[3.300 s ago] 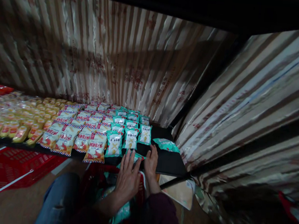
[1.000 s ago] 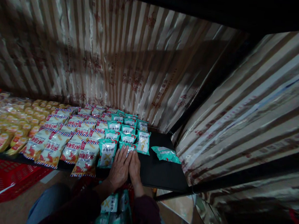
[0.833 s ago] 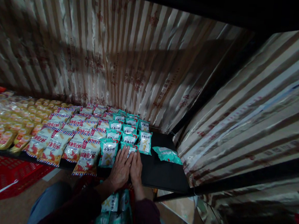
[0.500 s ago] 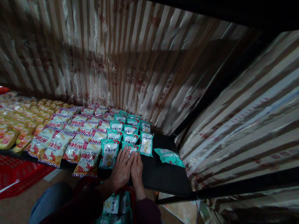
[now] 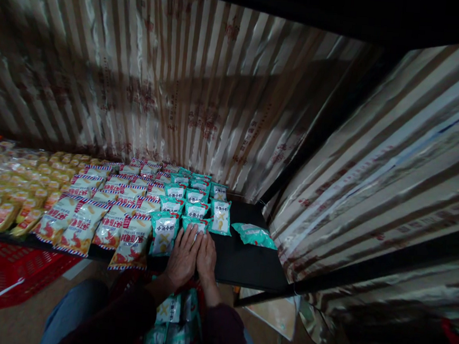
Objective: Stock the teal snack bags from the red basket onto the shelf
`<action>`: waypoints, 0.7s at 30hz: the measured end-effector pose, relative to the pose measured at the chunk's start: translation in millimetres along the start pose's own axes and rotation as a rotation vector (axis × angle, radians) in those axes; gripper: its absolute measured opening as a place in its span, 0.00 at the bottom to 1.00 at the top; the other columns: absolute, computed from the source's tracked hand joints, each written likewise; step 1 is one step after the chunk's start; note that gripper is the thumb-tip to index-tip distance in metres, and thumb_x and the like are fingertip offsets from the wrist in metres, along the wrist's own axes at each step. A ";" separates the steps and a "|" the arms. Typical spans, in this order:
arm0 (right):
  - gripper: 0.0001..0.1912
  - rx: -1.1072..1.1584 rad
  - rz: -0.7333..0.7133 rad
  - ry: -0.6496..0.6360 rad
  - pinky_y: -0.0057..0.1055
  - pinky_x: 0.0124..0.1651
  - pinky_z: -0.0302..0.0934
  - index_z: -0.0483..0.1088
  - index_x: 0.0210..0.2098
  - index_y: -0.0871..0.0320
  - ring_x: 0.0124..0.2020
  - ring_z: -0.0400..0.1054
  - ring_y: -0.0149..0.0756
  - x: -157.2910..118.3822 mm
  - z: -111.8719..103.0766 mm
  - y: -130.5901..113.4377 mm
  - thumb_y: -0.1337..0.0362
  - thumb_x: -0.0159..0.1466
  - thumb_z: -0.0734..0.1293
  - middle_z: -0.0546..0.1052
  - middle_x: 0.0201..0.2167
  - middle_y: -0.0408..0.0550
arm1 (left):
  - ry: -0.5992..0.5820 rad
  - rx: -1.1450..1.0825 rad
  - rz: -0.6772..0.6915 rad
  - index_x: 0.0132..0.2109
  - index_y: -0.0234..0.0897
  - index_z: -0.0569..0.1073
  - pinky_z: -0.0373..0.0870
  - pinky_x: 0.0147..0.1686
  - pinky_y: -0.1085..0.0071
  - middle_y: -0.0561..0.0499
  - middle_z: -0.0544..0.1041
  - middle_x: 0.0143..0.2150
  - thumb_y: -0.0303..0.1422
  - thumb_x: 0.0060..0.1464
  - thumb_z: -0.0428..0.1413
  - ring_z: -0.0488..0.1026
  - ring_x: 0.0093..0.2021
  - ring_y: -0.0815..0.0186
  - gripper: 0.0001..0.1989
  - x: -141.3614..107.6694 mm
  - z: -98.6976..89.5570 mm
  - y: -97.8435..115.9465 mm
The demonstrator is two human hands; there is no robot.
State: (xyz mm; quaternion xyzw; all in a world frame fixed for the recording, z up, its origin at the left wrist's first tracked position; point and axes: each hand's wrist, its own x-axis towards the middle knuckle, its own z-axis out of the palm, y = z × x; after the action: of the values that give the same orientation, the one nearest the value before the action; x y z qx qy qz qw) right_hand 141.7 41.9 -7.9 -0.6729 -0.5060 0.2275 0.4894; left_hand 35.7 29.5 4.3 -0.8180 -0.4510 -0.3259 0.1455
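Observation:
My left hand [image 5: 183, 257] and my right hand [image 5: 207, 256] lie side by side, fingers stretched out flat over a teal snack bag [image 5: 195, 224]. Most of that bag is hidden under them; only its top edge shows. Just left of my left hand, another teal bag [image 5: 164, 234] leans at the front of the black shelf [image 5: 238, 265]. Behind my fingers, more teal bags stand in rows. To the right, one teal bag [image 5: 220, 217] stands upright, and a loose teal bag [image 5: 254, 235] lies tilted by the shelf's end.
Cream-and-red snack bags [image 5: 82, 226] and yellow wrapped packs [image 5: 3, 217] fill the shelf's left side. Below my forearms is a basket with teal bags [image 5: 169, 310]. A red basket [image 5: 6, 276] is at lower left. Striped sheeting [image 5: 204, 85] hangs behind, and a dark post [image 5: 293, 171] rises right.
The view has shifted slightly, so the shelf appears a little further left. Both hands stay over the same teal bag, with no clear movement against it.

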 end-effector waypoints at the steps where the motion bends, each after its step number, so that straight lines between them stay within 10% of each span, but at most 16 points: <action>1: 0.38 0.000 0.001 0.001 0.46 0.62 0.54 0.72 0.50 0.63 0.56 0.65 0.47 0.0 -0.4 -0.4 0.41 0.64 0.48 0.74 0.53 0.61 | 0.005 0.004 -0.001 0.66 0.33 0.58 0.48 0.65 0.53 0.43 0.60 0.68 0.28 0.61 0.44 0.48 0.70 0.54 0.26 0.5 0.2 0.1; 15: 0.33 0.004 -0.046 0.174 0.46 0.62 0.52 0.67 0.54 0.63 0.58 0.62 0.45 -28.9 -17.0 -13.7 0.45 0.67 0.48 0.71 0.55 0.61 | 0.008 -0.055 -0.018 0.64 0.34 0.60 0.53 0.64 0.50 0.39 0.55 0.69 0.29 0.62 0.46 0.44 0.71 0.53 0.24 3.1 -22.3 11.1; 21: 0.26 0.038 -0.124 0.228 0.44 0.60 0.55 0.67 0.52 0.60 0.57 0.63 0.41 -78.7 -27.8 -31.3 0.50 0.68 0.50 0.71 0.53 0.58 | -0.040 -0.286 0.091 0.61 0.31 0.64 0.56 0.63 0.48 0.38 0.55 0.69 0.26 0.60 0.43 0.41 0.72 0.53 0.22 -43.6 -52.5 21.3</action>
State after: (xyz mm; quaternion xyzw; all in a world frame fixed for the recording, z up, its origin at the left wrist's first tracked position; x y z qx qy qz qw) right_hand 119.4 -40.9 16.7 -0.6522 -0.4834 0.1285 0.5696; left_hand 15.8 -38.2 15.6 -0.8564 -0.3653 -0.3634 0.0331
